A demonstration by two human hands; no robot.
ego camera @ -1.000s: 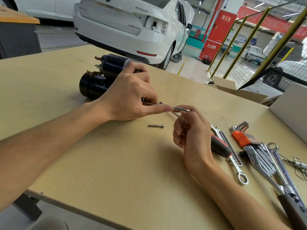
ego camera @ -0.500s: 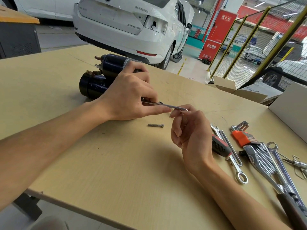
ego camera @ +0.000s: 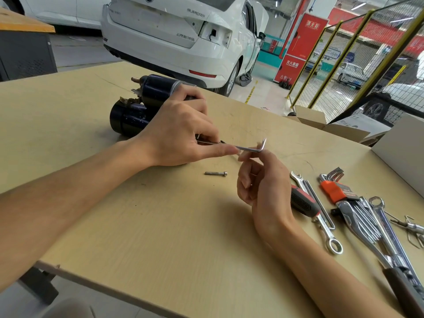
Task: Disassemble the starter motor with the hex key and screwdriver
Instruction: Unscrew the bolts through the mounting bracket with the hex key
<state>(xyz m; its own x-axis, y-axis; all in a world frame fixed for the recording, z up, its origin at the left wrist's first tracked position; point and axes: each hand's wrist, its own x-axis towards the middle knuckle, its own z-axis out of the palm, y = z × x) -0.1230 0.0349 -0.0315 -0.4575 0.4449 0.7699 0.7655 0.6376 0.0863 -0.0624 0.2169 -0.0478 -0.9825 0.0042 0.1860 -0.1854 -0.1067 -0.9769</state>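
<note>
Black starter motor (ego camera: 137, 111), silver hex key (ego camera: 252, 148)

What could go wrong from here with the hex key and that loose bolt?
The hex key is steadied only by the left hand fingertips, and the right hand barely touches it, so it may slip out. The loose bolt lies unguarded on the table between the hands; a wrist could roll it away.

A: Which markings are legible?

B: "SUPERB" is read on the boot lid of the white car (ego camera: 174, 31). White Chinese characters are seen on the red cabinet (ego camera: 300, 42); "消火栓" is shown at its top and "灭火器箱" lower down.

A: And on the tools?

B: Nothing legible is found.
</note>
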